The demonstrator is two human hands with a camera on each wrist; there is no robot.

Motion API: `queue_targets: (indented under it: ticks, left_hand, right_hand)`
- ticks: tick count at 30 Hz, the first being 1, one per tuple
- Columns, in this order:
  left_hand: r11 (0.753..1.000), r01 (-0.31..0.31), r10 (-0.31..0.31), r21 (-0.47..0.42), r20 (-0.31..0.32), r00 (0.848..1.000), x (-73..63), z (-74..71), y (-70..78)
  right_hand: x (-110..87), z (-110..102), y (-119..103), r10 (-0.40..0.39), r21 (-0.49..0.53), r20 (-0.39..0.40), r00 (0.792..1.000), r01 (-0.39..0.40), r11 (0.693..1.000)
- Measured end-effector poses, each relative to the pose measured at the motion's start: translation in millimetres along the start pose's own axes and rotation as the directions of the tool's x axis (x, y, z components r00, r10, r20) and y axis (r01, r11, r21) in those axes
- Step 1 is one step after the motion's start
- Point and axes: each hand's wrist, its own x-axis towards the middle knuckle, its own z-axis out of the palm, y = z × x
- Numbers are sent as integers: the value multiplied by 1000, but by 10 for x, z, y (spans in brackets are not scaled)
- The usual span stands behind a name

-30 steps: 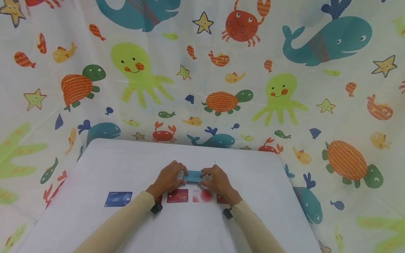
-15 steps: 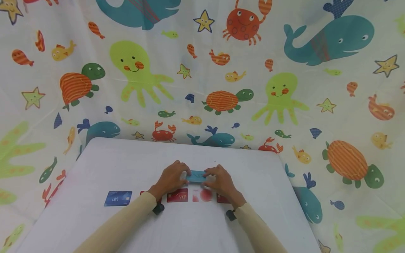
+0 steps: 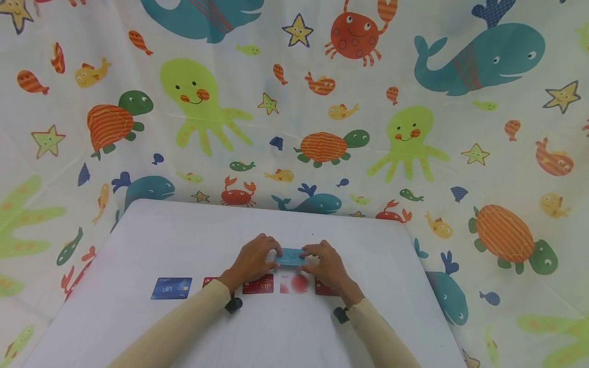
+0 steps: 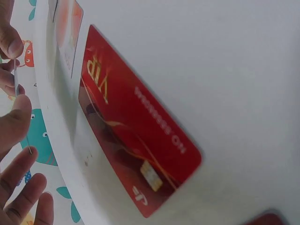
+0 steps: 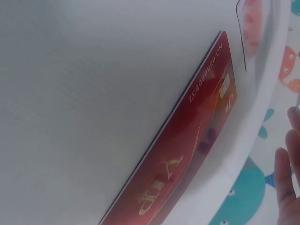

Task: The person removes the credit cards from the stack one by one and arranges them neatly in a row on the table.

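Observation:
Between my two hands is a light blue card [image 3: 291, 257], held above the row of cards in the head view. My left hand [image 3: 253, 260] pinches its left end; the left wrist view shows the thumb and a fingertip on the thin card edge. My right hand [image 3: 324, 263] pinches the opposite end between thumb and fingers. Just below lie a red VIP card [image 3: 258, 284] and a pink-and-white card [image 3: 294, 283]. Another red card [image 3: 324, 287] is partly hidden by my right hand and wrist. A further red card [image 3: 209, 281] is mostly covered by my left forearm.
A blue card [image 3: 172, 288] lies at the left end of the row. The white table [image 3: 184, 225] ends at a back edge, with a sea-animal printed curtain [image 3: 294, 117] behind it. Dark wrist cameras [image 3: 341, 315] sit at both cuffs.
Both hands have shifted a little to the right, carrying the light blue card with them. The cards on the table have stayed in place.

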Motion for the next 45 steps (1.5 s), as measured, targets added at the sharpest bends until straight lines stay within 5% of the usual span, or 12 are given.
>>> queue_targets:
  ticks: [16, 31, 45]
  left_hand:
    - [998, -58, 58, -2, -34, 998, 52, 2, 163]
    - [993, -116, 117, 13, -55, 992, 100, 35, 343]
    - [991, -130, 130, -12, -26, 991, 116, 160, 517]
  right_hand:
    - [-153, -125, 65, 37, 44, -49, 998, -35, 998]
    - [-282, -226, 177, -43, 64, -130, 991, 52, 997]
    - [-476, -351, 297, 42, 73, -99, 994, -35, 997]
